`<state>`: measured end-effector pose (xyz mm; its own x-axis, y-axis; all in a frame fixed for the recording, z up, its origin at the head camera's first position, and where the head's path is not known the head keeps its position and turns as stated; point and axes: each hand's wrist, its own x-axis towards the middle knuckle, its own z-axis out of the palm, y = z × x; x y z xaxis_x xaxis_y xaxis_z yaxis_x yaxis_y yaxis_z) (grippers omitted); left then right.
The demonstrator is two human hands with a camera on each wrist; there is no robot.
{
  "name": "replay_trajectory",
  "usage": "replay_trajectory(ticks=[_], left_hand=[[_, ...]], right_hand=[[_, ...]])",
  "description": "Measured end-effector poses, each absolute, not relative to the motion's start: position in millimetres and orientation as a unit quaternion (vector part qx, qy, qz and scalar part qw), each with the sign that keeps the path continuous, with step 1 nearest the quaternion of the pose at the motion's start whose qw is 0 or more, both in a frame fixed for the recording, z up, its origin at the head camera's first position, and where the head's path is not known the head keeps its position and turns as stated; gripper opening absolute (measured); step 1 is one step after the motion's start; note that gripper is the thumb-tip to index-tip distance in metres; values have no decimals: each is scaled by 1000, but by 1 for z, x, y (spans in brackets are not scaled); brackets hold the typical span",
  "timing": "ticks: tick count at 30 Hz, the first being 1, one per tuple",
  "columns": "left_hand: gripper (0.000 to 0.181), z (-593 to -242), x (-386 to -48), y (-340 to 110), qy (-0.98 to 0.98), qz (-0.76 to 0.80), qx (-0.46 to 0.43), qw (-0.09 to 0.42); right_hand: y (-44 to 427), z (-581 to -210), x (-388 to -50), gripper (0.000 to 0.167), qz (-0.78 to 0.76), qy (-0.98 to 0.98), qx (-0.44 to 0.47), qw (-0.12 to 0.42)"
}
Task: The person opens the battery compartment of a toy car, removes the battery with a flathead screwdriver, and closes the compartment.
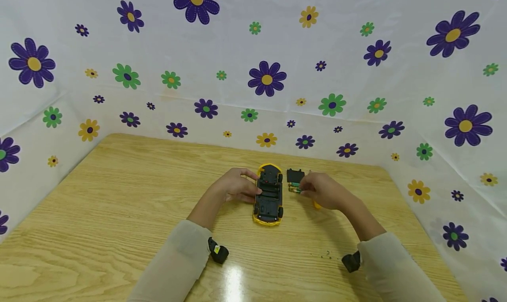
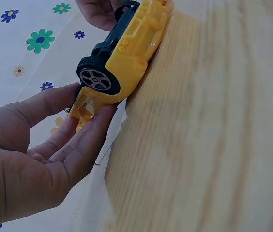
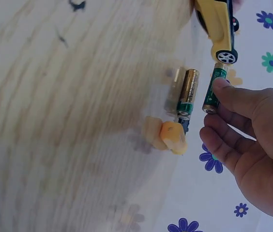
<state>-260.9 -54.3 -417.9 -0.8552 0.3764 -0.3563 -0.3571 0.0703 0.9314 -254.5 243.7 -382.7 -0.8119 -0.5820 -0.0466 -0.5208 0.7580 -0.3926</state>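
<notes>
A yellow toy car (image 1: 268, 211) lies upside down on the table, its black underside up and its battery compartment (image 1: 269, 191) uncovered. My left hand (image 1: 236, 185) grips the car's left side, thumb by the compartment and fingers against the yellow body (image 2: 131, 53). To the right of the car, my right hand (image 1: 324, 191) pinches a green and gold battery (image 3: 215, 91) between thumb and fingers. A second such battery (image 3: 189, 88) lies on the table beside it. Just behind the batteries is a flat black cover (image 1: 295, 175). An orange rounded piece (image 3: 174, 137) is partly hidden by my right hand in the head view.
The wooden table (image 1: 130, 214) extends around the car, with a flower-patterned white sheet (image 1: 222, 55) behind it and at both sides. Small dark marks (image 1: 327, 253) show on the tabletop near the right wrist.
</notes>
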Motion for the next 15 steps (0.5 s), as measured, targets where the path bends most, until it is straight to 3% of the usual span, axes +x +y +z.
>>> replay_trajectory(ticks=[15], left_hand=[[46, -420, -262, -55, 679, 683, 14, 270]], right_hand=[[236, -397, -259, 4, -135, 930, -334, 77]])
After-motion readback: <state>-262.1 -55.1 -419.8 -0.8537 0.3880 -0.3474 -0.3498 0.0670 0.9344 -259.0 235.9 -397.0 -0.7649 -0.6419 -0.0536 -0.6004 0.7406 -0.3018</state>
